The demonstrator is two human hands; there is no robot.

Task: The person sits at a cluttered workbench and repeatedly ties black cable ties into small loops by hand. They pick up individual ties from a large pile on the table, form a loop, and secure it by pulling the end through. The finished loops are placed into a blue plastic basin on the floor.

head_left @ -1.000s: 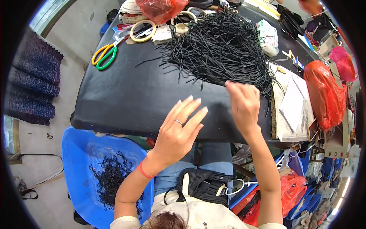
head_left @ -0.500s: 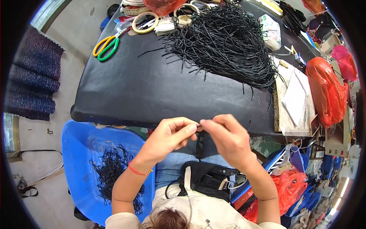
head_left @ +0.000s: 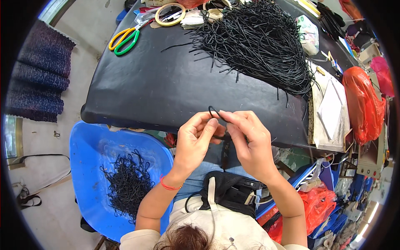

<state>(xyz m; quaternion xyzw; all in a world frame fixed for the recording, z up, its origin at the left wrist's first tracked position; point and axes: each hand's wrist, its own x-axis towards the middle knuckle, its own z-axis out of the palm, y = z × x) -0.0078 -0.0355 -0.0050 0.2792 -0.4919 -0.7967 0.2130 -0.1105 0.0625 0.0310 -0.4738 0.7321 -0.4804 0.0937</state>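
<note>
Between my two hands a short black cord [head_left: 213,111] bends into a small loop above the fingertips. My left hand [head_left: 197,134] pinches one side of it between thumb and fingers. My right hand [head_left: 246,135] grips the other side with thumb and forefinger. Both hands are close together, just off the table's near edge, over my lap. Part of the cord is hidden behind the fingers. On the table beyond lies a big heap of black cords [head_left: 258,46], their ends spreading toward me. More black cords, tangled, lie in a blue tub [head_left: 89,166] at my left.
Scissors [head_left: 127,39] with yellow and green handles lie on the black table [head_left: 154,91] at the far left, near a tape roll [head_left: 170,14]. At right are a pale board [head_left: 325,129] with white paper, and a red plastic bag [head_left: 363,104]. Another red bag [head_left: 318,208] sits low at right.
My hands have risen slightly toward the table, and the cord between them now shows as a raised loop. The view has shifted a little.
</note>
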